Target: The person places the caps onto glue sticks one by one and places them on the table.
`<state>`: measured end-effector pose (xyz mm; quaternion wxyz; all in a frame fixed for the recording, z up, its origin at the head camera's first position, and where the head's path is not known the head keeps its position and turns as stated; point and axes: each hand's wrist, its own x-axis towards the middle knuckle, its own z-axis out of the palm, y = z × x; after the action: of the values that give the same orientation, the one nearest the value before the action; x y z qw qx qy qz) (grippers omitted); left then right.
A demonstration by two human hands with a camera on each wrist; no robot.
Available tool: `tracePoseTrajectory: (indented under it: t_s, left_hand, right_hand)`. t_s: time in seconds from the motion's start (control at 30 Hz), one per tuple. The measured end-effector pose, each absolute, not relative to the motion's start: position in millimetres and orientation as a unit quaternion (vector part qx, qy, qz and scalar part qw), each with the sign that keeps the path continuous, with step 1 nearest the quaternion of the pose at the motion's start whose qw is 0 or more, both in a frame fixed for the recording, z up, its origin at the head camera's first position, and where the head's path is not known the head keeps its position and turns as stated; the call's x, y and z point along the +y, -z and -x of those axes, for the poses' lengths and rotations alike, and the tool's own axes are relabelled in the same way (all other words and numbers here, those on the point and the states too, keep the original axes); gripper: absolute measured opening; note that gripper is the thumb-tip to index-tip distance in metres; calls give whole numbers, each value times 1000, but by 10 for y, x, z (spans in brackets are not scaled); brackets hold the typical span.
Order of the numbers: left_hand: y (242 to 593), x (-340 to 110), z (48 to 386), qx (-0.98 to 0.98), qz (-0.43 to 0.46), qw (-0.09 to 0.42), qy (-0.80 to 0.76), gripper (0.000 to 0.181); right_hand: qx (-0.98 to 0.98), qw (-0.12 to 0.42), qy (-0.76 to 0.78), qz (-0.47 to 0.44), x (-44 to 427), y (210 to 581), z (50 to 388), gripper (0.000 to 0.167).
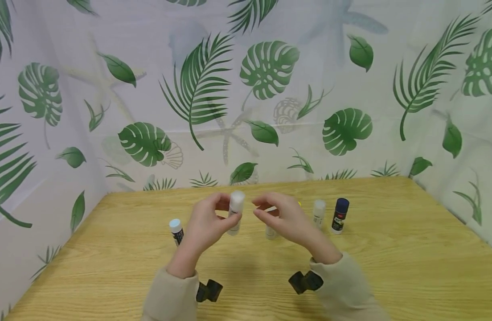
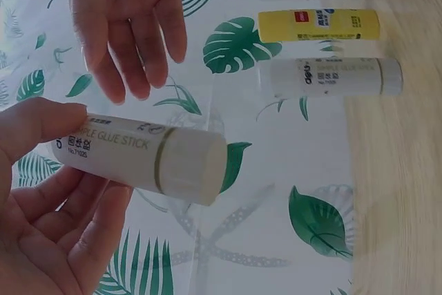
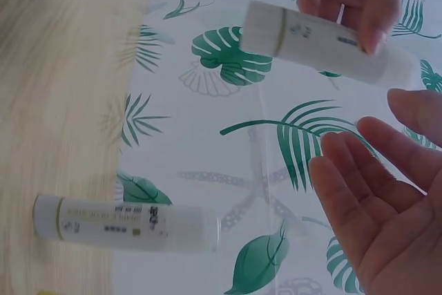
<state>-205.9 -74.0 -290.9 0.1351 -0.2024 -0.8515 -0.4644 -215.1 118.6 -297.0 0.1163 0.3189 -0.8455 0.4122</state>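
A white glue stick (image 1: pixel 236 206) is held upright above the table in my left hand (image 1: pixel 206 217), thumb on one side and fingers on the other. Its label and the thin gold band near one end show in the left wrist view. My right hand (image 1: pixel 285 219) hovers just to the right of it, fingers loosely bent and apart from the stick, holding nothing. Behind the right hand stands another white glue stick (image 2: pixel 331 77), partly hidden in the head view. A yellow glue stick (image 2: pixel 321 25) is mostly covered by that hand in the head view.
Farther right on the wooden table (image 1: pixel 390 267) stand a white glue stick (image 1: pixel 319 213) and a dark blue-capped one (image 1: pixel 340 216). Left of my left hand is a dark-labelled stick with a pale blue cap (image 1: pixel 176 229). A leaf-patterned cloth (image 1: pixel 270 133) hangs behind the table.
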Motion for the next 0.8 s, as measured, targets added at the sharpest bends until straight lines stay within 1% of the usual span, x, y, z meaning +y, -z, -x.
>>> tracePoseTrajectory:
  t_s: [0.27, 0.47, 0.67, 0.8]
  left_hand:
    - [2841, -529, 2139, -832, 211, 149, 490, 25]
    - [2844, -464, 2180, -834, 203, 152, 491, 25]
    - [2937, -473, 2272, -837, 212, 143, 484, 24]
    - [3053, -499, 2375, -845, 215, 128, 473, 21]
  right_hand:
    - [-855, 117, -396, -315, 1351, 3028, 2111, 21]
    - [-857, 124, -381, -323, 1466, 3039, 2069, 18]
    - [-857, 129, -367, -338, 1565, 3041, 2022, 15]
    - [-861, 134, -348, -346, 1619, 3072, 2009, 14]
